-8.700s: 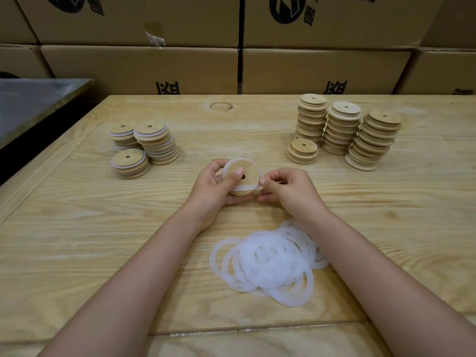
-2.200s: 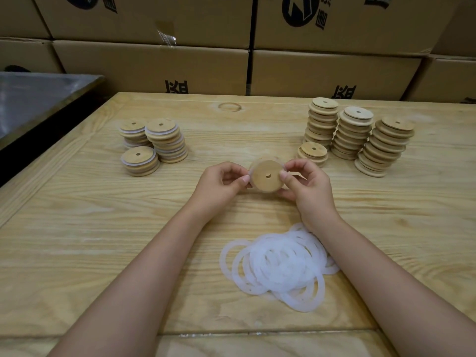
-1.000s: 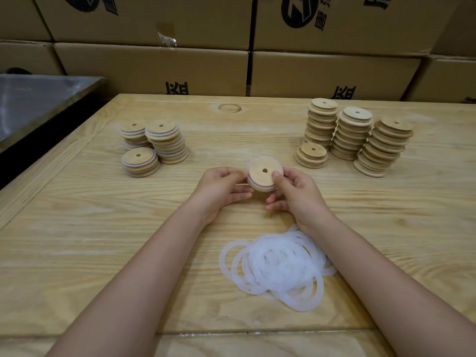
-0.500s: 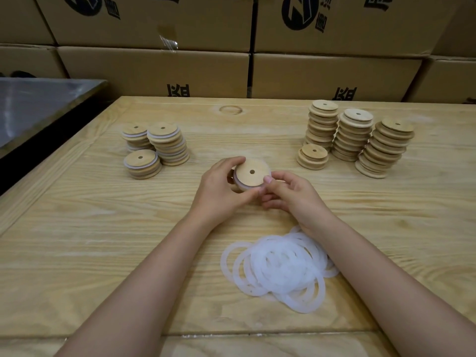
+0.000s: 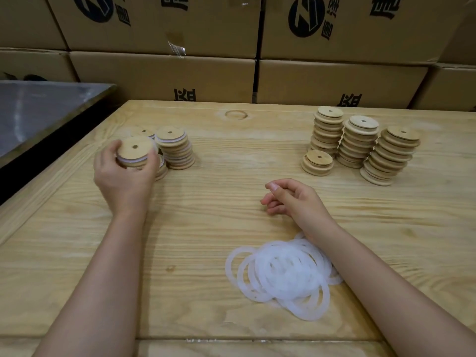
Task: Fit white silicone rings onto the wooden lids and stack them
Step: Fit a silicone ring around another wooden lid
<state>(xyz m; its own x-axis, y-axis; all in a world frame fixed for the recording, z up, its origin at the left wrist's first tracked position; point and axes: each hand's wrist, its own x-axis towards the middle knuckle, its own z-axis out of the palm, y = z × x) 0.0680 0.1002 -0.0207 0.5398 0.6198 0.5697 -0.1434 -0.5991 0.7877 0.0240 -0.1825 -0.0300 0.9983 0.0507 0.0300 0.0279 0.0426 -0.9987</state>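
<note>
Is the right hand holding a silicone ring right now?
No, the right hand holds nothing; the silicone rings lie on the table.

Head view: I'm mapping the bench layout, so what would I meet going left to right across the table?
First the left hand gripping a ringed lid → ringed-lid stack → pile of white rings → leaning bare-lid stack.

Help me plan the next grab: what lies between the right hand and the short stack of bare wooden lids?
Only bare tabletop separates the right hand from the short stack, seen in the head view.
</note>
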